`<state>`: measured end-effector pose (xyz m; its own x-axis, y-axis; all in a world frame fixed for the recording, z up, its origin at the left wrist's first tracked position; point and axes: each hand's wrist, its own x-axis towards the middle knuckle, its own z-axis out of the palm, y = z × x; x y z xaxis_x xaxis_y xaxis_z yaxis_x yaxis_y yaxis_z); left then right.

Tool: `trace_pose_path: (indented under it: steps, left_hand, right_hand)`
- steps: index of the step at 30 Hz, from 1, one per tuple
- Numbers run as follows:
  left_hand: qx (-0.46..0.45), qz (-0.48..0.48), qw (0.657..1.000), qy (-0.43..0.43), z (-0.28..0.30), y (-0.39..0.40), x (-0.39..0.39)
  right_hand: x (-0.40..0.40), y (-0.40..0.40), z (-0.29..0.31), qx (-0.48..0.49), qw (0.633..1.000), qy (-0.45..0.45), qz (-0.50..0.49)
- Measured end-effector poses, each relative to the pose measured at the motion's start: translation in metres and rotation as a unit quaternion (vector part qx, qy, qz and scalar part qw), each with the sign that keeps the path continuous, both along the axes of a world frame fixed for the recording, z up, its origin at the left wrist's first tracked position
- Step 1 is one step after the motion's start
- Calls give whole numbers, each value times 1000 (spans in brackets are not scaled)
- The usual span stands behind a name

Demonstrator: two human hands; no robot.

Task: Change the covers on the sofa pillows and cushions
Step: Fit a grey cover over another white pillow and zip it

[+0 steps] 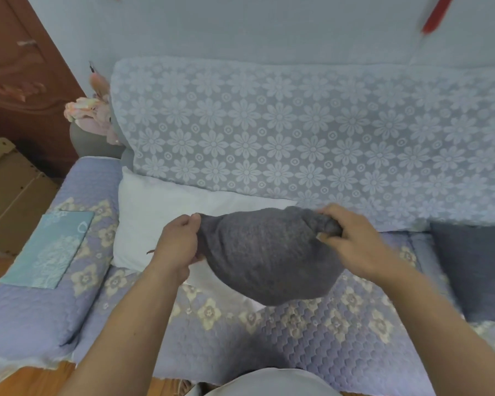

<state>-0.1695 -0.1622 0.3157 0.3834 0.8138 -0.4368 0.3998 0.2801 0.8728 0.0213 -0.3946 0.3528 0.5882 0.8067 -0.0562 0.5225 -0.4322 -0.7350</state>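
A grey knitted cover (266, 255) hangs bunched between both hands above the sofa seat (312, 335). My left hand (179, 241) pinches its left edge, and my right hand (352, 238) grips a gathered corner at its right. Behind and under the cover lies a bare white pillow insert (152, 218) against the backrest. A folded light-blue patterned cover (49, 252) lies flat on the sofa's left armrest. A dark blue cushion (475, 270) sits on the seat at the right.
The backrest wears a pale lace flower throw (297, 132). A pink soft toy (95, 110) sits at the sofa's left end, with a brown wooden door (20, 67) and cardboard boxes (9, 190) beyond. The seat has a quilted lilac cover.
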Motion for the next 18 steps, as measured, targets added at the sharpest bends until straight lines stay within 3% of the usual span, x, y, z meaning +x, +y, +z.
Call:
trace_pose_path:
  steps: [2,6,12,14,18]
  left_hand:
    - [-84,-8,996,18,-7,-4,1]
    - [-186,-37,980,58,-35,-19,-6]
    - [-355,-47,929,-95,-63,-49,-14]
    - [-360,-19,923,-134,-65,-54,-15]
    - [-290,0,951,-108,-68,-54,-13]
  right_hand:
    - [-12,4,-12,-3,999,42,-14]
    - [-17,5,-53,-20,988,63,-139]
    - [-24,-10,-94,-91,962,102,-235]
    - [-25,-15,-99,-91,953,118,-263]
    - [-22,-17,-99,-83,946,116,-293]
